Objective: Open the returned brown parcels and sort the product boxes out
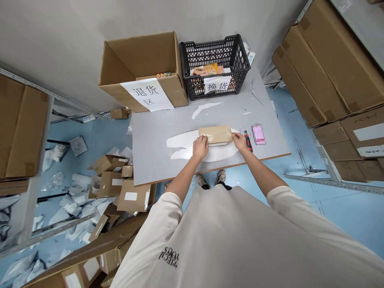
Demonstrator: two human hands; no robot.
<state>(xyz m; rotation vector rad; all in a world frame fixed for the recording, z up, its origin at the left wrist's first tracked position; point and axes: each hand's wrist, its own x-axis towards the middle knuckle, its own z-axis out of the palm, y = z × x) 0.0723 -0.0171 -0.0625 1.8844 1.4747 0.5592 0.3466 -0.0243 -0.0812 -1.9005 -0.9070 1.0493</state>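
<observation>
A small brown cardboard box (216, 134) with shiny tape on it lies on the grey table, on top of a torn white plastic mailer (183, 145). My left hand (201, 147) is closed on the box's near left corner. At its right end, my right hand (239, 141) pinches the edge between thumb and fingers. Just right of that hand lies a red and black utility knife (248, 142). A pink object (258, 134), blurred out, rests beyond the knife.
Along the table's (156, 120) back stand a large open carton (177, 86) and a black plastic crate (214, 94) holding colourful packets. Discarded boxes (132, 196) and white wrapping cover the floor at left. Shelves of cartons (330, 76) flank the right side.
</observation>
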